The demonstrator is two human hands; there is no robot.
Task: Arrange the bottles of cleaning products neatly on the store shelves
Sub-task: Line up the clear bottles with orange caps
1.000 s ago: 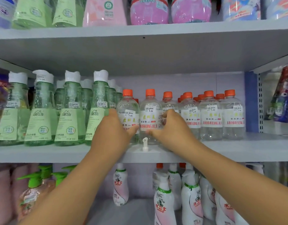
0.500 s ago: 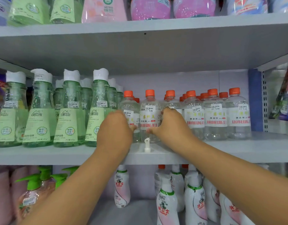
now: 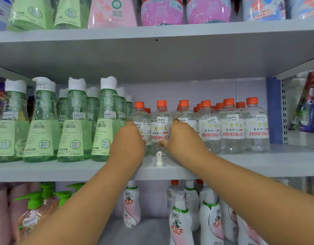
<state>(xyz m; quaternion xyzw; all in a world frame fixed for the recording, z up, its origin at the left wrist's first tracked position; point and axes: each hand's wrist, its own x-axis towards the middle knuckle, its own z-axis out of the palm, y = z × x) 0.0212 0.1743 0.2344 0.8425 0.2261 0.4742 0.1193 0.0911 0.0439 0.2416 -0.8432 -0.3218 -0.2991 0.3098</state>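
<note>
Clear bottles with orange caps and white labels stand in rows on the middle shelf (image 3: 258, 161). My left hand (image 3: 128, 145) curls round the leftmost clear bottle (image 3: 140, 117), next to the green bottles (image 3: 106, 124). My right hand (image 3: 184, 138) holds the second clear bottle (image 3: 161, 124). Its thumb lies across the bottle's lower front, and its fingers reach in between that bottle and the third clear bottle (image 3: 185, 114). The fingertips of both hands are hidden behind the bottles.
A white plastic peg (image 3: 159, 159) stands on the shelf edge between my hands. More clear bottles (image 3: 232, 128) fill the shelf to the right, up to a blue upright (image 3: 273, 110). White-and-pink bottles (image 3: 181, 223) stand on the shelf below, pink and green packs above.
Both hands stay on the same clear bottles, only drifting slightly closer together. The view has shifted a little.
</note>
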